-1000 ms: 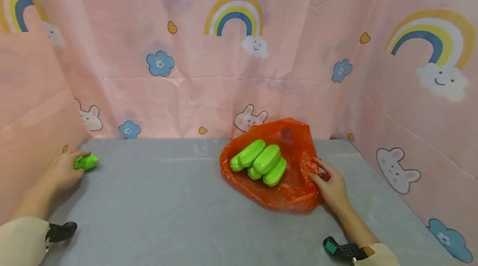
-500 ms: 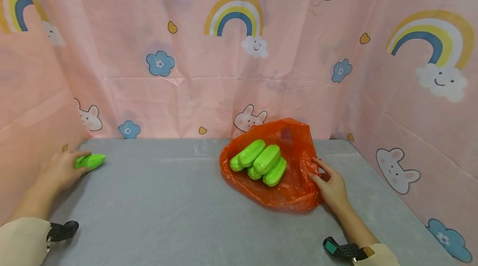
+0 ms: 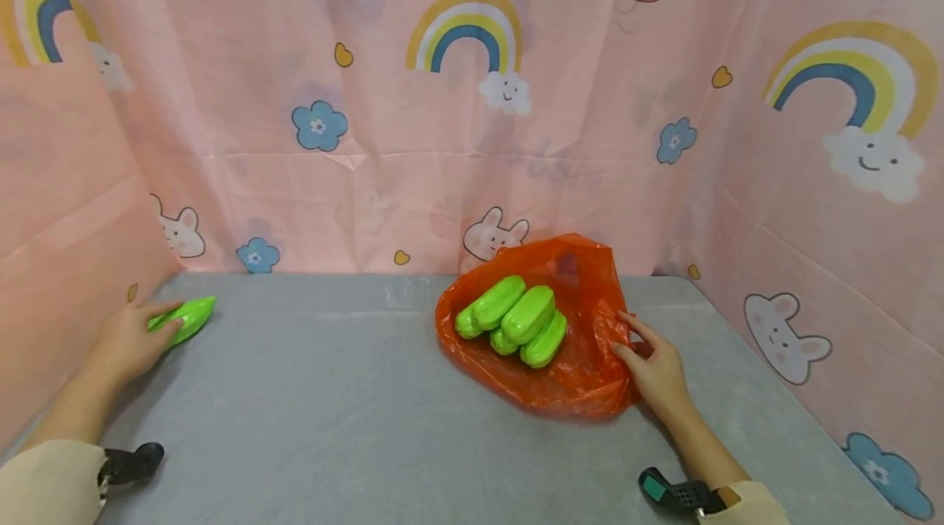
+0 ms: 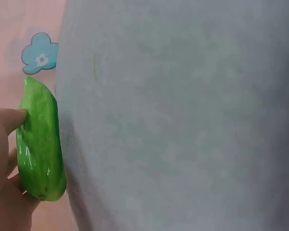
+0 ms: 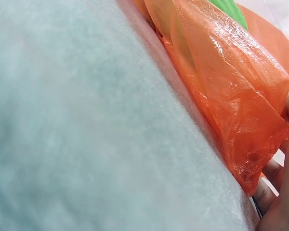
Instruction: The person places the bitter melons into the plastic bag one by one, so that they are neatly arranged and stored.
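At the far left of the head view my left hand [image 3: 124,346] holds a glossy bright-green, elongated fruit [image 3: 195,318] with a pointed tip, its kind unclear. In the left wrist view the thumb lies along one side of this fruit [image 4: 41,144], with other fingers partly hidden behind it. An orange-red plastic bag [image 3: 586,279] lies spread at the right of centre. Several similar green fruits [image 3: 527,314] are piled in its mouth. On the bag's right side, my right hand [image 3: 661,373] pinches the crumpled rim between thumb and fingers.
The grey table [image 3: 332,410] stretches between both hands. A pink patterned curtain [image 3: 354,205] hangs along the back and both sides. Each wrist wears a black strap device, such as the right one [image 3: 682,495].
The left hand has shifted slightly right and turned, so the green fruit now points up and to the right and shows more of its length. The right hand and bag stay put.
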The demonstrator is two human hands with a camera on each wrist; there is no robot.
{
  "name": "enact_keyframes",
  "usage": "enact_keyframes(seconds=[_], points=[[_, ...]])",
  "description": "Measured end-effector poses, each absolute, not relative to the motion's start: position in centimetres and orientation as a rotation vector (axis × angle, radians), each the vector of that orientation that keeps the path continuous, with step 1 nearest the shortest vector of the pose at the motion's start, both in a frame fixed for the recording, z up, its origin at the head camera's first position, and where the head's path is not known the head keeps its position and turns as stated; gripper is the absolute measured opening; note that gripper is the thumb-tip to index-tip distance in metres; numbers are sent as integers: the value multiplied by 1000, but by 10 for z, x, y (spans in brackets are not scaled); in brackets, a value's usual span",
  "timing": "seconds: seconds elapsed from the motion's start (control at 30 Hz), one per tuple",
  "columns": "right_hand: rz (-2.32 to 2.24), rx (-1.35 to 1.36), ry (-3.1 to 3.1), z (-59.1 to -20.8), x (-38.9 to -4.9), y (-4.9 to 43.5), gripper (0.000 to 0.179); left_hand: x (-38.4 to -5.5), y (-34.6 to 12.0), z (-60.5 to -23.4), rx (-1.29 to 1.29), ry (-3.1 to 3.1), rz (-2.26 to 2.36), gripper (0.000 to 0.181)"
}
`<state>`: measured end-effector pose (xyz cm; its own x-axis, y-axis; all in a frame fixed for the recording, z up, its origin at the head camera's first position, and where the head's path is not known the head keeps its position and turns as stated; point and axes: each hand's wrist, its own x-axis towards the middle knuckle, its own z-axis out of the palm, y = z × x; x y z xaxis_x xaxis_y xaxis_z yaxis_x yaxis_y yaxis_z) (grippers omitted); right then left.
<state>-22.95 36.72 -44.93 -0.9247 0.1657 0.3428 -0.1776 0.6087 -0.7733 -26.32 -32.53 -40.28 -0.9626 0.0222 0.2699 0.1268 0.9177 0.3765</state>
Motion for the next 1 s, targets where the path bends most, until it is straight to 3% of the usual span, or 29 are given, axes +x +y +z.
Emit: enact_keyframes(seconds=[0.37,1.0], points=[[1247,-22,-2471,-449,-228,367,50,-258,-324,-407,42,-2823,-818,55],[1314,-6,-2427,-449,-228,367,50,-250,-311,-431,122,-2650,-951,53]])
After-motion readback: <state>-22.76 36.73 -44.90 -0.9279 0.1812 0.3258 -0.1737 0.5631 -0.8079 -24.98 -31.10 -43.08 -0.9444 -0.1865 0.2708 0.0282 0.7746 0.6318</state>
